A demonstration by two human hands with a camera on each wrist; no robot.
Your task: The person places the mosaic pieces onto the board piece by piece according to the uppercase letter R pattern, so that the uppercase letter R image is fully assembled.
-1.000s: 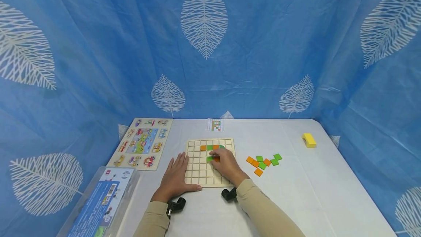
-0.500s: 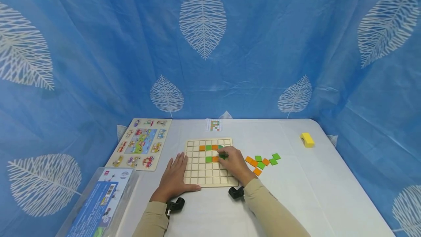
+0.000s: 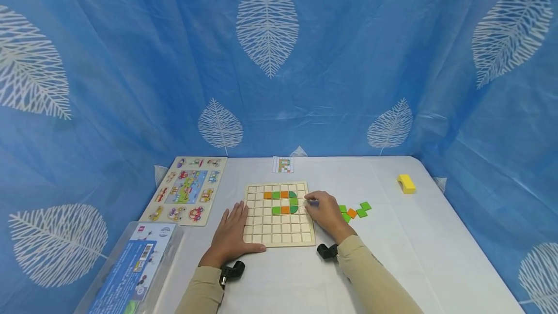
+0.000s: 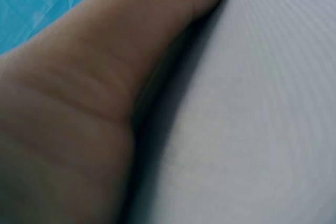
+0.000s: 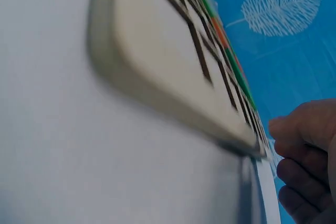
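Observation:
A square wooden grid board (image 3: 276,232) lies on the white table. Orange, light green and dark green rounded tiles (image 3: 284,195) form a sideways U on it, its curve facing right. My left hand (image 3: 232,234) rests flat along the board's left edge, thumb stretched along the front edge; only its thumb side shows, blurred, in the left wrist view. Just off the board's right edge is my right hand (image 3: 328,212), fingers loosely bent. In the right wrist view that hand (image 5: 310,156) shows nothing held. Loose green and orange tiles (image 3: 362,212) lie right of it, partly hidden by it.
A small printed pattern card (image 3: 283,164) lies behind the board. To the left are a wooden picture puzzle (image 3: 187,190) and a clear plastic box (image 3: 131,265) with a blue label. A yellow arch block (image 3: 407,184) stands far right. Blue curtain surrounds the table.
My right hand has placed a light green tile and a dark green rounded tile at the pattern's right side, then moved right off the board. My left hand has stayed in place.

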